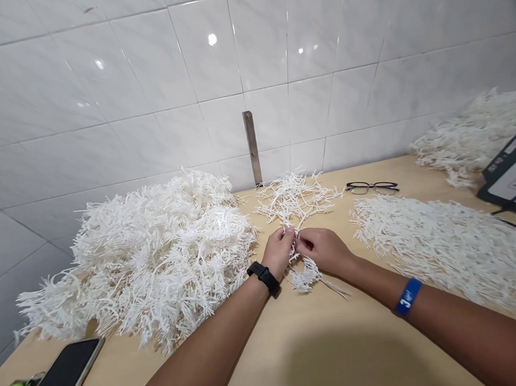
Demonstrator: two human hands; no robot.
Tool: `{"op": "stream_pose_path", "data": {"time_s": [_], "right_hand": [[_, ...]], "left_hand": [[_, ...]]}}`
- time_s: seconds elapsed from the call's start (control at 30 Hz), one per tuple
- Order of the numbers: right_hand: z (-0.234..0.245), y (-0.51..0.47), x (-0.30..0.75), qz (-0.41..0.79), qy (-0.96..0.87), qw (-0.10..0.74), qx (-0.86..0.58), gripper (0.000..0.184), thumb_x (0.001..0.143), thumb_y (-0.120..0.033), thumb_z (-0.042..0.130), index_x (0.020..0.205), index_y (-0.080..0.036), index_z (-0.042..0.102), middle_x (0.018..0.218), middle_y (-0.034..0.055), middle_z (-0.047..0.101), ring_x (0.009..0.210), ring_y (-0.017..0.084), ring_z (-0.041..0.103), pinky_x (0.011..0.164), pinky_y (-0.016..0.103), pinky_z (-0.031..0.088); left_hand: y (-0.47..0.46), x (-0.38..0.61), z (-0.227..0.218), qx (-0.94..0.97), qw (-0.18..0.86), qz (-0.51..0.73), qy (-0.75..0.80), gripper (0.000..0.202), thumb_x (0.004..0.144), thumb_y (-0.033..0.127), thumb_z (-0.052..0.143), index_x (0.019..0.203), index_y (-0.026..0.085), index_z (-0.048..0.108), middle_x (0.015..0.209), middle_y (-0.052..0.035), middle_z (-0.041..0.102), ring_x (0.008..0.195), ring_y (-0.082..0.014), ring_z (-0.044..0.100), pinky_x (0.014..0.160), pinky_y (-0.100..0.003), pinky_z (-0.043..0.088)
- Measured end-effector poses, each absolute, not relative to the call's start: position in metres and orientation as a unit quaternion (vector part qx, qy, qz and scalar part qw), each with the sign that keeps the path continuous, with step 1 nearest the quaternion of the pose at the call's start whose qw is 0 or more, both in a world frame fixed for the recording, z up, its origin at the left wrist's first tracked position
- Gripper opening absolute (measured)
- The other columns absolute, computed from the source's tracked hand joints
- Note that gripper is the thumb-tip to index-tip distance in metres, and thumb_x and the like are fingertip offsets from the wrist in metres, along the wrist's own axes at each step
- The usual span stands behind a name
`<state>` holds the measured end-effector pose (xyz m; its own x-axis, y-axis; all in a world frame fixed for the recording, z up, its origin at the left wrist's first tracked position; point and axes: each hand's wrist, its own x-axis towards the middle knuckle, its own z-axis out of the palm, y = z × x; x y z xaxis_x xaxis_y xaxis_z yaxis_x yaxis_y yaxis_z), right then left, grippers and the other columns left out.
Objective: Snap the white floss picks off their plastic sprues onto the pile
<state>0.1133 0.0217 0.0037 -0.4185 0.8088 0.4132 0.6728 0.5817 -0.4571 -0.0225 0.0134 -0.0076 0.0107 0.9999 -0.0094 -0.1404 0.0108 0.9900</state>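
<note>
Free near tabletop [288,337], white heap [170,262] leftward

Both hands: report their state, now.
Left hand: closed, holding white branching strands.
Right hand: curled closed beside those strands; whether it grips any cannot be told.

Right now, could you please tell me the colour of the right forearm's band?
The band is blue, marked in white; the head view shows it.
</note>
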Motion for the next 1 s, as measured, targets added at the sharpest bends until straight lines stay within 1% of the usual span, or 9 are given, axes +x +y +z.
{"op": "stream_pose_path", "data": {"time_s": [0.1, 0.23, 0.37, 0.43, 0.53, 0.6, 0.7, 0.87, 1.0], "right_hand": [[0.003, 0.024, 0.115, 0.129, -0.828, 0.322, -0.442, 0.032, 0.084, -0.029, 0.047, 0.054, -0.020, 0.041, 0.053, 0.0006, 0.050, 0.050, 0.013, 0.040, 0.051, 0.028, 0.022], [0.002, 0.026, 0.115, 0.159, -0.810, 0.346, -0.446, 0.033, 0.086, -0.029, 0.044, 0.055, -0.019, 0.040, 0.052, -0.0002, 0.049, 0.050, 0.013, 0.040, 0.051, 0.028, 0.022], [0.000, 0.030, 0.116, 0.192, -0.790, 0.366, -0.452, 0.033, 0.086, -0.029, 0.042, 0.055, -0.019, 0.036, 0.052, -0.0014, 0.045, 0.052, 0.013, 0.041, 0.053, 0.027, 0.025], [-0.001, 0.031, 0.117, 0.207, -0.781, 0.376, -0.454, 0.033, 0.086, -0.029, 0.042, 0.055, -0.019, 0.036, 0.051, -0.0017, 0.044, 0.052, 0.013, 0.041, 0.053, 0.026, 0.026], [-0.002, 0.033, 0.118, 0.222, -0.766, 0.389, -0.462, 0.034, 0.086, -0.031, 0.041, 0.055, -0.020, 0.035, 0.051, -0.0021, 0.040, 0.052, 0.013, 0.039, 0.052, 0.026, 0.025], [-0.002, 0.034, 0.118, 0.233, -0.755, 0.392, -0.471, 0.034, 0.087, -0.033, 0.041, 0.056, -0.020, 0.035, 0.051, -0.0022, 0.039, 0.052, 0.013, 0.039, 0.052, 0.027, 0.025], [-0.002, 0.035, 0.118, 0.245, -0.745, 0.393, -0.481, 0.034, 0.086, -0.034, 0.041, 0.056, -0.020, 0.035, 0.052, -0.0021, 0.039, 0.054, 0.013, 0.039, 0.052, 0.027, 0.025], [-0.003, 0.036, 0.119, 0.267, -0.758, 0.395, -0.445, 0.033, 0.087, -0.034, 0.041, 0.057, -0.019, 0.038, 0.054, -0.0021, 0.041, 0.055, 0.013, 0.040, 0.053, 0.026, 0.027], [-0.005, 0.037, 0.120, 0.278, -0.773, 0.400, -0.407, 0.034, 0.090, -0.035, 0.040, 0.060, -0.019, 0.039, 0.056, -0.0023, 0.042, 0.056, 0.013, 0.041, 0.055, 0.026, 0.029]], "left_hand": [[0.013, -0.022, -0.007, 0.448, 0.558, 0.530, 0.454, 0.035, 0.075, 0.047, 0.063, 0.070, 0.016, 0.049, 0.063, 0.0026, 0.045, 0.054, -0.0072, 0.040, 0.052, -0.020, 0.034], [0.012, -0.022, -0.006, 0.438, 0.565, 0.525, 0.462, 0.034, 0.076, 0.049, 0.062, 0.075, 0.017, 0.051, 0.061, 0.0036, 0.043, 0.051, -0.0069, 0.039, 0.047, -0.019, 0.033], [0.009, -0.022, -0.002, 0.430, 0.569, 0.521, 0.468, 0.035, 0.077, 0.051, 0.060, 0.079, 0.017, 0.053, 0.062, 0.0034, 0.043, 0.050, -0.0073, 0.041, 0.045, -0.019, 0.034], [0.008, -0.022, 0.002, 0.425, 0.574, 0.521, 0.467, 0.036, 0.078, 0.052, 0.058, 0.080, 0.016, 0.053, 0.065, 0.0025, 0.045, 0.049, -0.0067, 0.040, 0.044, -0.019, 0.034], [0.007, -0.021, 0.005, 0.415, 0.586, 0.519, 0.463, 0.028, 0.077, 0.044, 0.060, 0.080, 0.016, 0.053, 0.072, 0.0014, 0.050, 0.048, -0.0052, 0.040, 0.042, -0.018, 0.033], [0.007, -0.021, 0.006, 0.411, 0.590, 0.516, 0.465, 0.020, 0.073, 0.033, 0.062, 0.080, 0.017, 0.053, 0.067, 0.0030, 0.048, 0.046, -0.0046, 0.038, 0.041, -0.018, 0.030], [0.007, -0.021, 0.006, 0.417, 0.594, 0.514, 0.456, 0.013, 0.069, 0.023, 0.060, 0.079, 0.017, 0.053, 0.056, 0.0064, 0.040, 0.042, -0.0042, 0.032, 0.040, -0.017, 0.024], [0.005, -0.020, 0.006, 0.465, 0.565, 0.506, 0.457, 0.014, 0.069, 0.020, 0.059, 0.080, 0.017, 0.052, 0.058, 0.0062, 0.043, 0.044, -0.0042, 0.035, 0.043, -0.017, 0.027], [0.007, -0.021, 0.003, 0.485, 0.530, 0.512, 0.470, 0.014, 0.071, 0.022, 0.062, 0.081, 0.015, 0.055, 0.063, 0.0033, 0.050, 0.053, -0.0064, 0.044, 0.051, -0.019, 0.036]]}}
